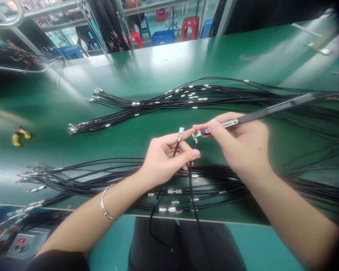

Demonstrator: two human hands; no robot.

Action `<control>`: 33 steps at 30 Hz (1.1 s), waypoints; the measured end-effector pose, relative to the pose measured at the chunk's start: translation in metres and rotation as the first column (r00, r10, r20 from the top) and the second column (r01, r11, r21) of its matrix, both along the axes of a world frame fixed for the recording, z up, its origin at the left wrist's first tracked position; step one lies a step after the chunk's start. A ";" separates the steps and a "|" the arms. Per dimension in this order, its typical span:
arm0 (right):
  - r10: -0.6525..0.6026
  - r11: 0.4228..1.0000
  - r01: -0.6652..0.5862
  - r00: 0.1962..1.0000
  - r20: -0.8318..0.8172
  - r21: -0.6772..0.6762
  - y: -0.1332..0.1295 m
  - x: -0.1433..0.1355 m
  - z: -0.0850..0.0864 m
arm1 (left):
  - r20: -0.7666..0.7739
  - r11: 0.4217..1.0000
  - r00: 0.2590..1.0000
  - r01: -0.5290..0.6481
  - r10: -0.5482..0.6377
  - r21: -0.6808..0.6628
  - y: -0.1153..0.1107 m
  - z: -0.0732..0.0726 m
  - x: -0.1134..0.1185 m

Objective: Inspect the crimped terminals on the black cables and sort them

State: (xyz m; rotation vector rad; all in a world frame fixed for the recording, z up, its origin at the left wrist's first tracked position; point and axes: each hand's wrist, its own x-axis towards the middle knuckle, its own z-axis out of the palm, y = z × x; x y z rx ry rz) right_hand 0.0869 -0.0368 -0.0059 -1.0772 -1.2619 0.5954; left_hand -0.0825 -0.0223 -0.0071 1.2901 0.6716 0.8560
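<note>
My left hand (pixel 169 154) is closed around two ends of black cable, thumb against the fingers. One cable end (pixel 180 133) carries a flat silver connector and points up. The other cable end (pixel 194 138) has a small metal terminal with a bit of red. My right hand (pixel 240 143) grips a slim, dark grey, pen-shaped tool (pixel 254 114) between thumb and fingers. Its pointed tip is at the second terminal; whether they touch I cannot tell. Below the hands, both cables hang over the table edge towards my lap.
A cable bundle (pixel 158 103) lies across the green table (pixel 147 67) beyond my hands. Another bundle (pixel 87 180) runs beneath my forearms near the front edge. A yellow-handled tool (pixel 21 136) rests at the left. Metal racks with hanging cables, stools and a blue bin (pixel 163 37) stand behind.
</note>
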 end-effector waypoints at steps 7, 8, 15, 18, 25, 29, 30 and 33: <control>0.103 0.989 -0.122 0.977 -0.188 -0.089 0.004 0.003 -0.007 | 0.025 0.998 1.000 0.016 -0.014 -0.059 0.003 0.003 0.001; 0.107 0.988 -0.127 0.970 -0.218 -0.082 0.005 0.003 -0.007 | 0.036 0.997 0.999 0.022 -0.020 -0.067 0.003 0.003 0.000; -0.027 0.999 0.009 0.921 -0.389 -0.050 0.010 0.003 -0.002 | 0.133 0.993 0.989 0.078 -0.065 -0.092 0.005 0.003 0.000; -0.078 0.996 0.060 0.939 -0.336 -0.062 0.012 0.004 -0.003 | 0.157 0.992 0.985 0.089 -0.073 -0.094 0.004 0.003 0.000; -0.026 0.999 0.035 0.956 0.292 -0.026 0.011 0.007 -0.017 | 0.171 0.991 0.983 0.090 -0.072 -0.095 0.005 0.001 -0.001; 0.008 1.000 0.012 0.721 0.693 -0.023 0.011 0.009 -0.026 | 0.169 0.998 0.984 0.060 -0.054 -0.034 0.008 0.001 -0.004; 0.014 0.998 0.031 0.697 0.717 -0.050 0.012 0.009 -0.027 | 0.154 0.999 0.987 0.040 -0.039 -0.005 0.009 0.002 -0.004; 0.124 0.964 0.024 0.838 0.531 -0.264 0.012 0.005 -0.023 | 0.077 0.993 0.995 -0.067 0.059 0.099 0.017 0.003 -0.008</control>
